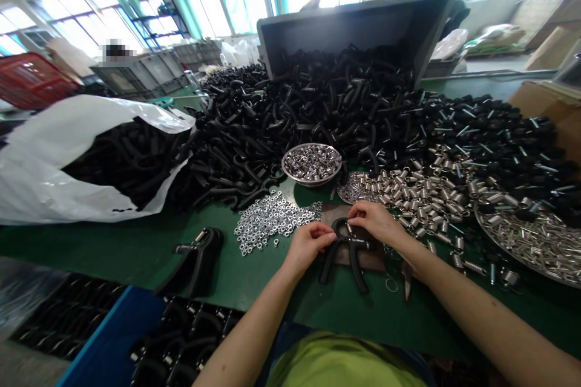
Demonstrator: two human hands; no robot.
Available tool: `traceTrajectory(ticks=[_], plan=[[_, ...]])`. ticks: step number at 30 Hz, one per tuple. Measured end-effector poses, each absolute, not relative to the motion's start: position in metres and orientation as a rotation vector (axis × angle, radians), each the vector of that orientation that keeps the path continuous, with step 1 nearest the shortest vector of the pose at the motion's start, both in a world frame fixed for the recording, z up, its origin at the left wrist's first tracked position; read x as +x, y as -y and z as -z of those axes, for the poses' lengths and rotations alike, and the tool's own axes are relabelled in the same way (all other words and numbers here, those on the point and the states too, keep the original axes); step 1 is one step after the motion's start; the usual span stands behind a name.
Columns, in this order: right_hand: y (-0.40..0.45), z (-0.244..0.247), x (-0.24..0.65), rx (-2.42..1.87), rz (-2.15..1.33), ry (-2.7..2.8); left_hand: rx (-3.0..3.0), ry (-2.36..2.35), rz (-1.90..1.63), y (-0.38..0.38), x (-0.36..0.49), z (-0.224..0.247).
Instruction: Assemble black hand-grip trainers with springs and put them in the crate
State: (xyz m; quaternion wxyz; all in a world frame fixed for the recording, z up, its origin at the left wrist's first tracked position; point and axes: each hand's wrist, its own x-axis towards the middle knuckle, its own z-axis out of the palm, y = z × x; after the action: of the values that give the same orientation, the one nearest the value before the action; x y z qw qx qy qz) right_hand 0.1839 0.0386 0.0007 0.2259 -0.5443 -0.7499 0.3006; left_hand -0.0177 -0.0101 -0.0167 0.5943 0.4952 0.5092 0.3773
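A black hand grip strengthener [355,266] lies on a small brown board [373,259] in front of me, its two handles pointing my way. My left hand [311,247] pinches the left side of its rounded top between thumb and fingers. On the other side, the fingertips of my right hand [373,222] are closed at the small metal spring [349,228] inside the loop. Whether they grip the spring or the frame beside it is hidden. Another finished-looking black grip strengthener [200,260] stands to the left on the green table [254,281].
Loose nuts [267,221] lie behind my left hand. A metal bowl [312,181] holds small metal parts. Springs [422,193] and a tray of pins [535,248] are at right. Black handles [318,103] spill from a grey bin [358,12]. Scissors-like blade [407,285] lies near my right wrist.
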Motion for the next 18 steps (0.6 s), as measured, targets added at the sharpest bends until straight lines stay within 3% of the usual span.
traceTrajectory(ticks=[18], plan=[[-0.074, -0.003, 0.175, -1.661, -1.318, 2.040, 1.418, -1.258, -0.778, 0.003, -0.011, 0.010]])
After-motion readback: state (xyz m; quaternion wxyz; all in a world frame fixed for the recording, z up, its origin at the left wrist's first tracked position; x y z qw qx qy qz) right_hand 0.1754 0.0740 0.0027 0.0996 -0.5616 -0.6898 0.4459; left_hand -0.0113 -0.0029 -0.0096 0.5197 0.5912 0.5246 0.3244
